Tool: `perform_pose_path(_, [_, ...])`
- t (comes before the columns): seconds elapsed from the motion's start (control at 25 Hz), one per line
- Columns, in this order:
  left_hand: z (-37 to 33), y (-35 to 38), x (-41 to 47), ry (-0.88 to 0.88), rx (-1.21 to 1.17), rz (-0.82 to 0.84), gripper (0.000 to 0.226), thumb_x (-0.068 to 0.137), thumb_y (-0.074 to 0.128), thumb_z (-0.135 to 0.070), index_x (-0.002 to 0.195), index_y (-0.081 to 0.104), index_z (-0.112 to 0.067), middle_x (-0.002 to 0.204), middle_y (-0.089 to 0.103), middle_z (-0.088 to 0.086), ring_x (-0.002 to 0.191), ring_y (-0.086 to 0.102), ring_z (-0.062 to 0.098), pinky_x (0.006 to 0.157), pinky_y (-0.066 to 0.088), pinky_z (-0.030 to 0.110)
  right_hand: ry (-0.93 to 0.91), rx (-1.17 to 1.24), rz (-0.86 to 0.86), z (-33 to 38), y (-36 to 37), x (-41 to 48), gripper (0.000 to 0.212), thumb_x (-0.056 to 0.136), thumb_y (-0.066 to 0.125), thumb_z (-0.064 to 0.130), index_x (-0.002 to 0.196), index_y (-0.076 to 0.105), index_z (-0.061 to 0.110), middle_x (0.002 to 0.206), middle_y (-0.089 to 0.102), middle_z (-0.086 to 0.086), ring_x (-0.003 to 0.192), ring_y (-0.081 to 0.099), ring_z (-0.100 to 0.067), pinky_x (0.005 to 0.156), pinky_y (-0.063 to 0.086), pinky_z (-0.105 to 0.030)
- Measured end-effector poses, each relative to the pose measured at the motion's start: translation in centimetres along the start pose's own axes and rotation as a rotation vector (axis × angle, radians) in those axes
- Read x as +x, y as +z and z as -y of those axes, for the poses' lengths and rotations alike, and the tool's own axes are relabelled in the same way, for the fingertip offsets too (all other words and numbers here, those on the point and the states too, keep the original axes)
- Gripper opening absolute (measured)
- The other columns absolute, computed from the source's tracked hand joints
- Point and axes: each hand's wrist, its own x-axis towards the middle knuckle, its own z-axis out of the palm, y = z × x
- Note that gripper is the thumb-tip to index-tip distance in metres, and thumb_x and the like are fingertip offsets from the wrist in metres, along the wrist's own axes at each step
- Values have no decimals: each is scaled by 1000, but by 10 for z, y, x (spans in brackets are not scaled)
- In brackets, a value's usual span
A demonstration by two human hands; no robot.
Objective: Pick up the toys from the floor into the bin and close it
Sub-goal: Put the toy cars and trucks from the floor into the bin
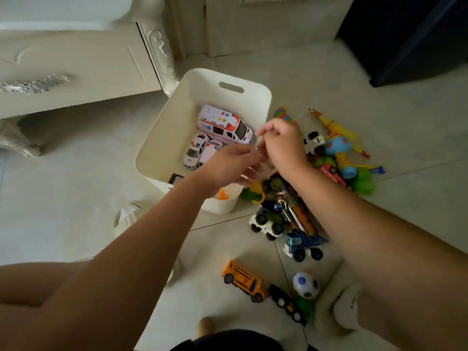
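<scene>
Bin (177, 117) open, holds ambulance (224, 125), two white cars (202, 152).

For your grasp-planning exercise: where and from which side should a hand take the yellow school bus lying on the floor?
Probably from above, pinching the yellow school bus across its long flat sides at mid-body. It stands upright on its wheels, apart from the black toy car behind it, so both sides are free.

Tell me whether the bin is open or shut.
Open. No lid covers the bin; the ambulance and two small cars inside show from above.
</scene>
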Motion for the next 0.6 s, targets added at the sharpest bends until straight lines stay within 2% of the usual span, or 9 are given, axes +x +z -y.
perform_pose_path(0.04, [7,20,0,-45,97,140,17,97,51,-21,97,66,-12,92,66,7,79,63,17,72,56,28,49,39,-56,-10,-15,-7,40,78,37,-3,61,58,25,57,60,-2,49,55,-17,48,46,-28])
perform_pose_path(0.12, [30,55,-1,-164,254,397,21,97,50,-21,104,66,-8,96,66,8,84,65,18,75,56,29,178,52,-70,-37,-37,-21,34,80,35,-6,62,55,16,54,55,-7,41,50,-15,42,40,-23])
perform_pose_path(0.2, [68,78,1,-308,401,518,26,98,48,-18,114,64,-5,100,66,9,86,63,19,77,53,29,312,-16,15,-73,-50,-32,32,85,35,-5,68,57,12,60,57,-9,47,52,-17,46,41,-24])
perform_pose_path(0.24, [90,82,2,-350,539,535,29,97,48,-17,121,61,-6,106,65,11,90,62,19,79,51,29,359,-79,86,-91,-53,-38,31,86,37,-3,72,60,12,65,60,-8,54,55,-18,50,44,-27])
perform_pose_path(0.36, [154,77,4,-348,1074,504,53,90,58,-25,141,44,-20,139,49,8,125,49,23,101,41,34,358,-386,323,-140,-55,-52,26,90,46,6,94,69,17,91,65,-1,85,60,-18,74,47,-29])
perform_pose_path(0.48, [196,72,1,-351,1198,493,78,79,72,-36,146,33,-29,142,41,5,128,43,26,102,43,37,346,-477,462,-166,-42,-63,33,91,49,7,118,65,19,121,63,-5,110,59,-20,91,49,-32])
perform_pose_path(0.6, [221,74,1,-271,1370,523,84,73,77,-41,144,33,-29,140,38,5,125,41,27,98,44,39,208,-667,544,-180,-19,-62,44,88,58,12,131,56,20,134,53,-7,121,52,-22,99,43,-31])
